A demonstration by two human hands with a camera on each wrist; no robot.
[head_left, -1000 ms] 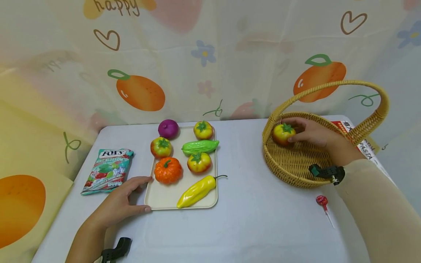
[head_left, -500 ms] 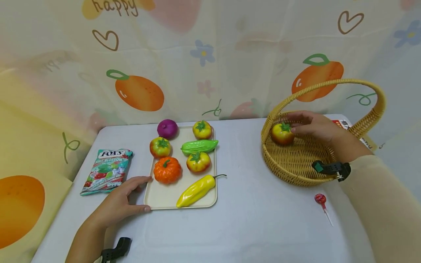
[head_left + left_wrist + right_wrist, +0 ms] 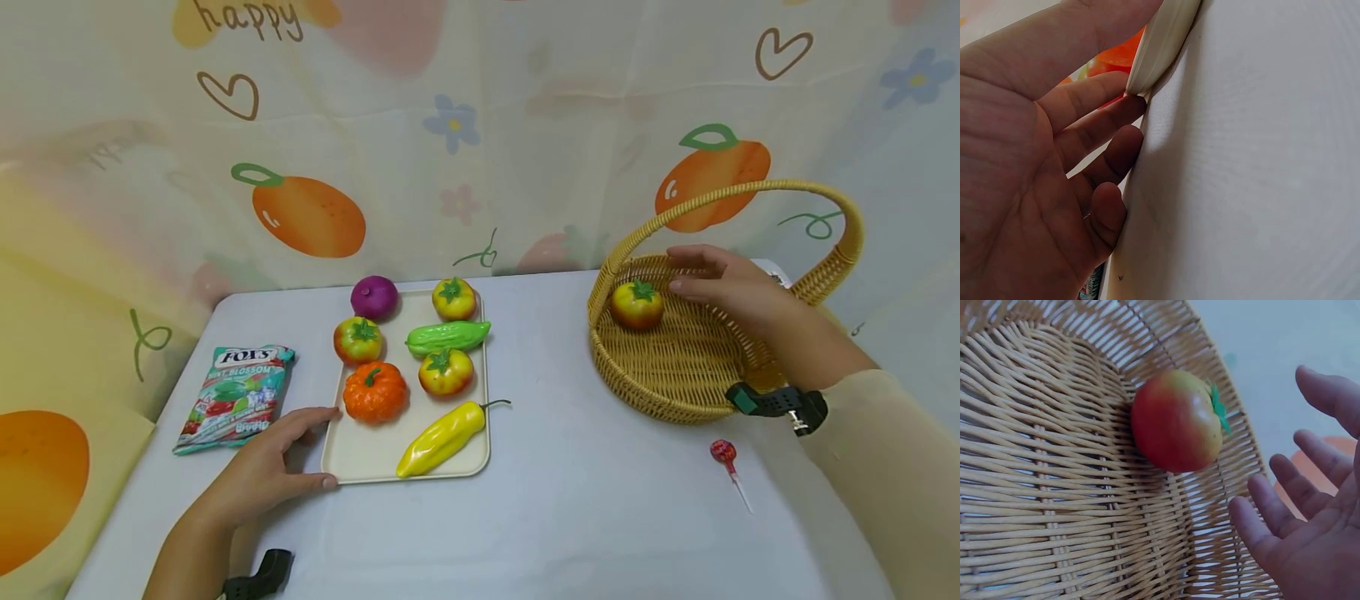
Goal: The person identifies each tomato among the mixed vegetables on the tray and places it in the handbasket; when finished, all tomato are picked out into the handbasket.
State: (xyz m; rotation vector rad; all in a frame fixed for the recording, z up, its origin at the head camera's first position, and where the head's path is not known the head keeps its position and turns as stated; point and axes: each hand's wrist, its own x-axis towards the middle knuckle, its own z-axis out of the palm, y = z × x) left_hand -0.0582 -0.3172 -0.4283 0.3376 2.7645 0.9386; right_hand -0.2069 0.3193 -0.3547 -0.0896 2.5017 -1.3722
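Inside the wicker basket (image 3: 660,367), a red-and-yellow tomato (image 3: 637,306) with a green leafy top lies against the left wall. My right hand (image 3: 738,292) hovers over the basket just right of the tomato, apart from it and holding nothing. In the right wrist view its fingers (image 3: 1279,509) are spread, away from the tomato (image 3: 1175,422). My left hand (image 3: 273,462) rests at the left edge of the cream tray (image 3: 360,458), its thumb and forefinger touching the rim. In the left wrist view the other fingers (image 3: 1107,212) are loosely bent beside the tray rim (image 3: 1163,47).
On the tray are an orange pumpkin (image 3: 376,392), yellow pepper (image 3: 442,439), green bitter melon (image 3: 447,337), purple onion (image 3: 374,297) and three more tomatoes (image 3: 446,372). A candy bag (image 3: 236,397) lies left; a lollipop (image 3: 723,452) lies before the basket. Its tall handle (image 3: 750,187) arches above.
My right hand has let go of the tomato in the basket and moved right and slightly up from it. The left hand stays at the tray; the head view has shifted slightly.
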